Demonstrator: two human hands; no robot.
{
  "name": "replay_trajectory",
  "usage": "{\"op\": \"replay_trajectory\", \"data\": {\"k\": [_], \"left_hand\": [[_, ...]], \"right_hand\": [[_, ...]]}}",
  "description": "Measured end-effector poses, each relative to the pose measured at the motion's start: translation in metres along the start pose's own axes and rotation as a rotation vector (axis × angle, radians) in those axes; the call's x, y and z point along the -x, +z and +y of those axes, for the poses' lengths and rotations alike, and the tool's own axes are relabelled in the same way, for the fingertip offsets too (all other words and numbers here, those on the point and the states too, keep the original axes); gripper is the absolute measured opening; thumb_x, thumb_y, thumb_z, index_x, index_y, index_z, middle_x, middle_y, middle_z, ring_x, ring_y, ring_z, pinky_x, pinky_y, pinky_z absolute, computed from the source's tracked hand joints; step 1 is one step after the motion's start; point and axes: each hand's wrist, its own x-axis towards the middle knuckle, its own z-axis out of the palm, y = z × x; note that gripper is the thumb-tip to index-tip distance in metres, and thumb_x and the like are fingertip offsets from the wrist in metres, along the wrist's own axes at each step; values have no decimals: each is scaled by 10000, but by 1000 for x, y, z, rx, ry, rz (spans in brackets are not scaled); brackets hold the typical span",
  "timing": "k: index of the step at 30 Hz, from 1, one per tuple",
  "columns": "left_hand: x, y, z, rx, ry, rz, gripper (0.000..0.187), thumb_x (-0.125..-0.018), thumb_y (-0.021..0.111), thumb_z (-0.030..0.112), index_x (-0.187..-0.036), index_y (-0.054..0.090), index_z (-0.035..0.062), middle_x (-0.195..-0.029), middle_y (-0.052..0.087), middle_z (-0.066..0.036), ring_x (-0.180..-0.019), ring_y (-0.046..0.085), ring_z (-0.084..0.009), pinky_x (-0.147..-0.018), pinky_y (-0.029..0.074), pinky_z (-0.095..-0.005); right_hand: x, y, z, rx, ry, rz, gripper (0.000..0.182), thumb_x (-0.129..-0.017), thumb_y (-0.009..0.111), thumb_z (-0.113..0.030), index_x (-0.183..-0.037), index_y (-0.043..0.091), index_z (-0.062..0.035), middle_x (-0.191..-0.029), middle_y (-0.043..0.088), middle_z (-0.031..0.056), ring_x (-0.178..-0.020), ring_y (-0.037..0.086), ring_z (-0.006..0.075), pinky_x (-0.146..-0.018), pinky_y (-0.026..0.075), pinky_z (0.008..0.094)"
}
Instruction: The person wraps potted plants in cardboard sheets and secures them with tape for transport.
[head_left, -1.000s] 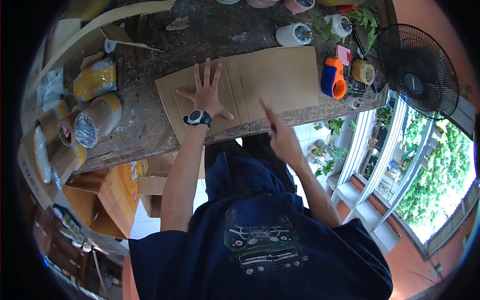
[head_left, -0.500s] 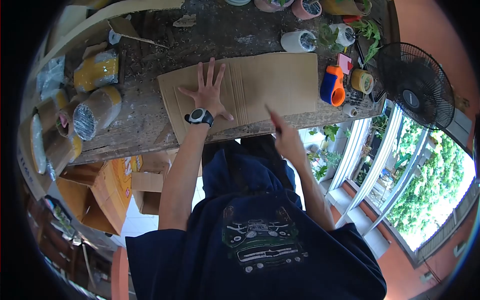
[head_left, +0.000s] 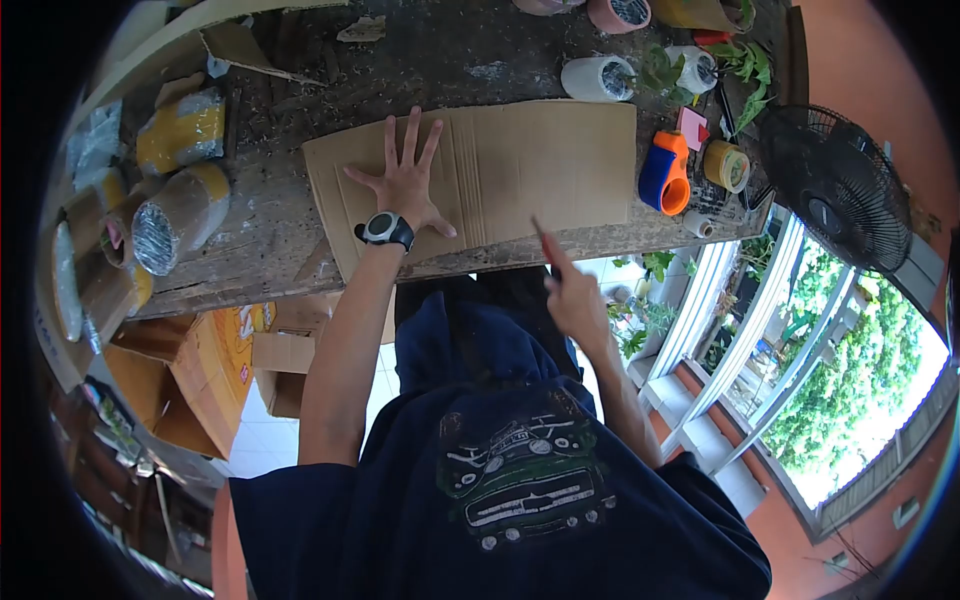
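Observation:
A flat piece of brown cardboard lies on the dark wooden table, with creases running down its middle. My left hand presses flat on its left part, fingers spread, a watch on the wrist. Near the cardboard's front edge, my right hand is closed around the red handle of a cutter. The cutter's thin tip points up toward the cardboard; whether it touches the cardboard I cannot tell.
An orange and blue tape dispenser, a yellow tape roll and a small white spool sit right of the cardboard. Wrapped tubes stand at the left, white pots behind. A black fan is at the far right.
The view has shifted slightly. My left hand stays spread on the cardboard, and my right hand still holds the cutter, its red handle now showing more clearly.

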Motion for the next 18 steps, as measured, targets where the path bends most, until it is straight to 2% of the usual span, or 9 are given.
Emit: {"op": "replay_trajectory", "data": {"k": [1, 3, 5, 8, 10, 12, 15, 16, 18], "left_hand": [[2, -1, 0, 2, 3, -3, 1649, -254, 968, 526, -1582, -5, 425, -1674, -113, 63, -1540, -86, -318, -963, 150, -934], [0, -3, 0, 6, 0, 12, 1650, -251, 971, 515, -1582, -1, 426, -1674, -110, 64, -1541, -82, -315, -963, 148, -934], [3, -1, 2, 8, -5, 20, 1654, -245, 973, 506, -1582, 2, 426, -1675, -108, 64, -1542, -78, -313, -965, 147, -934], [1, -2, 3, -27, -24, -11, 1660, -240, 972, 507, -1582, -3, 426, -1674, -111, 65, -1542, -77, -312, -965, 151, -934], [0, -1, 1, -14, -22, 11, 1662, -240, 972, 512, -1582, -6, 424, -1674, -113, 65, -1542, -76, -313, -964, 154, -934], [1, 1, 3, -3, -13, 18, 1664, -241, 972, 516, -1582, -8, 423, -1673, -113, 67, -1542, -74, -313, -964, 156, -933], [2, -1, 3, -14, -22, 6, 1663, -244, 972, 520, -1582, -11, 422, -1673, -113, 67, -1542, -73, -311, -965, 157, -932], [3, -3, 5, -23, -28, -2, 1663, -244, 972, 521, -1582, -12, 421, -1673, -113, 66, -1542, -72, -311, -966, 157, -932], [2, -5, 5, -35, -29, 2, 1663, -247, 970, 526, -1583, -14, 418, -1673, -115, 62, -1542, -73, -310, -966, 155, -932]], "right_hand": [[-20, -12, -15, -60, -10, 71, 608, -864, 592, 7, -1455, 490, -93, -1010, 667, 324, -995, 645, 491, -874, 489, 529], [-77, -31, -45, -6, -153, 193, 645, -864, 588, 6, -1485, 440, -90, -965, 667, 324, -968, 642, 495, -848, 495, 532], [-120, -28, -55, 120, -96, 139, 687, -866, 573, 9, -1517, 376, -91, -941, 665, 318, -931, 635, 504, -806, 491, 552], [-88, 1, -29, 79, -25, 85, 717, -870, 567, 2, -1537, 325, -99, -904, 659, 316, -875, 624, 523, -763, 474, 585], [-29, 2, -23, 205, 119, -66, 703, -869, 571, 2, -1528, 359, -123, -929, 666, 319, -868, 637, 526, -780, 481, 590], [15, -2, 2, 148, 237, -227, 696, -857, 588, 16, -1510, 402, -137, -970, 669, 328, -879, 652, 523, -817, 492, 581], [14, -10, 20, 118, 77, -131, 768, -826, 596, 20, -1534, 371, -176, -855, 658, 349, -835, 665, 502, -796, 524, 573], [-8, -6, 26, 17, -106, 67, 734, -848, 580, 12, -1526, 389, -195, -872, 669, 321, -843, 667, 491, -779, 514, 563], [-69, -29, -18, -9, -112, 160, 707, -856, 560, 19, -1522, 389, -149, -921, 679, 285, -861, 664, 486, -757, 492, 563]]}}
